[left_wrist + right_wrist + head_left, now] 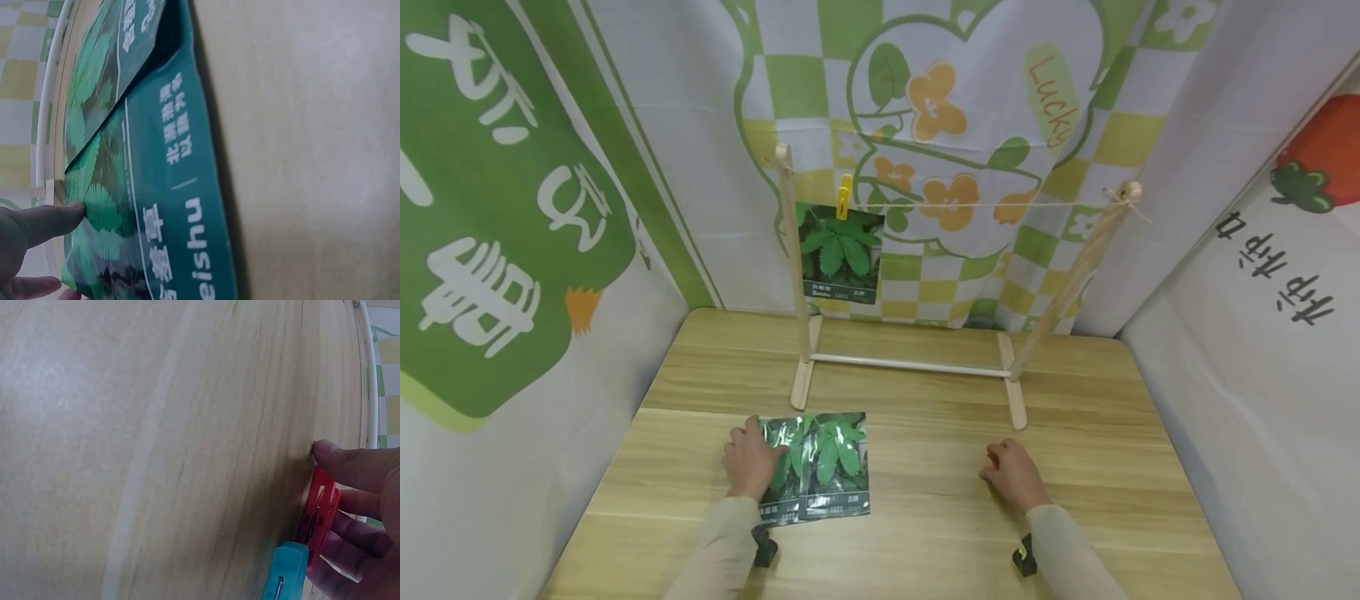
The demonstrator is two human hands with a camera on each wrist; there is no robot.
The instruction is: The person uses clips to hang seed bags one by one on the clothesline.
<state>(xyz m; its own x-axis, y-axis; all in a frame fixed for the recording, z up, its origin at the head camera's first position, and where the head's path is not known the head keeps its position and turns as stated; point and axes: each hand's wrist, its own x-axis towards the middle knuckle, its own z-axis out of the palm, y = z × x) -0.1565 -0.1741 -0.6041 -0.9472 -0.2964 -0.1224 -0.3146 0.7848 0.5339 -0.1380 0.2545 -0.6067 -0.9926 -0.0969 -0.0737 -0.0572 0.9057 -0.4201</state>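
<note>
My left hand (752, 460) rests at the left edge of two overlapping green seed packets (835, 467) on the table. Its thumb (56, 222) touches the printed leaf face of one packet, while the other fingers lie by the packet's edge. A firm pinch does not show. To the right, my right hand (1017, 477) has its fingers curled round a red clothespin (319, 506) low over the table. Beside that one is a teal clothespin (287, 569), partly out of the right wrist view and hidden in the head view.
Behind the hands stands a wooden frame (801, 267) with a string (970, 205) across it. A yellow clothespin (844, 197) holds another seed packet (841, 258) at the string's left end. A white rod (910, 364) joins the frame's feet. Printed curtains (925, 287) surround the wooden table (925, 550).
</note>
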